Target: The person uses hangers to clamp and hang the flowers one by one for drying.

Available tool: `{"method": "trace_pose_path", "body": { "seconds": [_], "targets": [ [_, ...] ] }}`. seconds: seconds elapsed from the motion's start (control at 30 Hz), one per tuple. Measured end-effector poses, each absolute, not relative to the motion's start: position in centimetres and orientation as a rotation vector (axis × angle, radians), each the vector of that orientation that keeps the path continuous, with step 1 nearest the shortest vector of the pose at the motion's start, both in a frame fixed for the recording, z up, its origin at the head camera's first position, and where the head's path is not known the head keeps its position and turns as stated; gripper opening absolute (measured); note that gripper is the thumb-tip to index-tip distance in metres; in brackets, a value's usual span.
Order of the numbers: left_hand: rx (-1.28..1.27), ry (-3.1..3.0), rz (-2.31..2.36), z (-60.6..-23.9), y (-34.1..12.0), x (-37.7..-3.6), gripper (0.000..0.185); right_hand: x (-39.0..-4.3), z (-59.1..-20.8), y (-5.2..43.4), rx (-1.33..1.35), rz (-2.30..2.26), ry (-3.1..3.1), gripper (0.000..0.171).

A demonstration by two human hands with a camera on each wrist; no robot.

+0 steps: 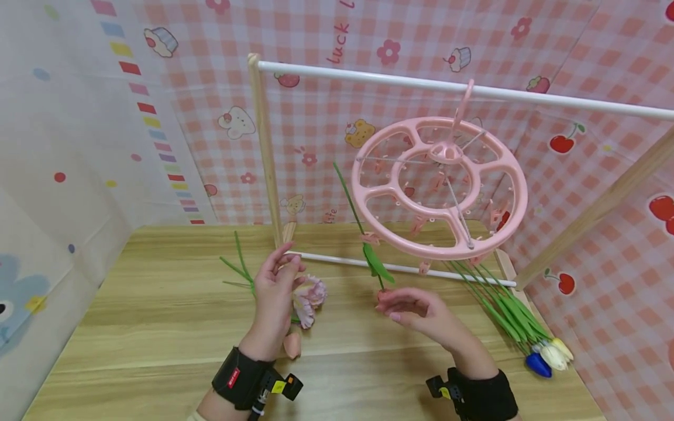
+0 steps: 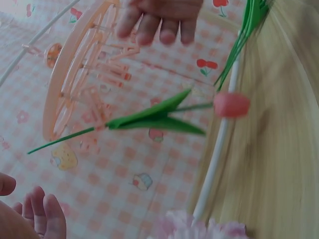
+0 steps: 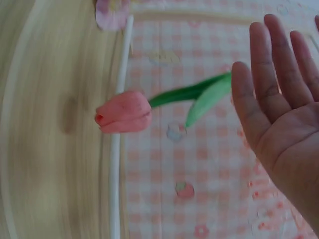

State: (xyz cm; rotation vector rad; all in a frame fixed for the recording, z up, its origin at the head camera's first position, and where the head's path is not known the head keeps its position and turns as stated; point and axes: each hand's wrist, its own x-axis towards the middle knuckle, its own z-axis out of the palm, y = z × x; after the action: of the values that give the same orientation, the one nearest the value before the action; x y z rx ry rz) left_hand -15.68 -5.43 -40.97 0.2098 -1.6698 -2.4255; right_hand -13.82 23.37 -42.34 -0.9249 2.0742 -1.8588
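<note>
A pink artificial tulip with a green stem (image 1: 368,245) is seen hanging head-down from the round pink plastic clip hanger (image 1: 439,187), at frame centre.

Open wooden tabletop (image 1: 158,327) is left toward the lower left; the white lower rail (image 1: 400,269) crosses just behind the bloom. The right hand (image 1: 416,313) is held open just beside the bloom, nothing gripped. The left hand (image 1: 276,289) is raised with fingers relaxed, above a frilly pink carnation (image 1: 310,298).

pink checked cloth walls (image 1: 326,117), seemingly fabric, behind a wooden tabletop (image 1: 158,327).
</note>
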Motion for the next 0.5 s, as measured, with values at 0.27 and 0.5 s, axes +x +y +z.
{"method": "trace_pose_path", "body": {
  "seconds": [0.27, 0.5],
  "targets": [
    [0.324, -1.868, -2.264, -41.7, -8.8, -16.1, 0.038, -13.5, -40.3, 28.2, -0.922, -2.005, 2.095, 0.027],
    [0.415, -2.058, -2.062, -43.6, -12.5, -16.5, 0.039, -13.4, -38.8, 31.2, -0.885, -2.240, 2.169, 0.028]
  ]
}}
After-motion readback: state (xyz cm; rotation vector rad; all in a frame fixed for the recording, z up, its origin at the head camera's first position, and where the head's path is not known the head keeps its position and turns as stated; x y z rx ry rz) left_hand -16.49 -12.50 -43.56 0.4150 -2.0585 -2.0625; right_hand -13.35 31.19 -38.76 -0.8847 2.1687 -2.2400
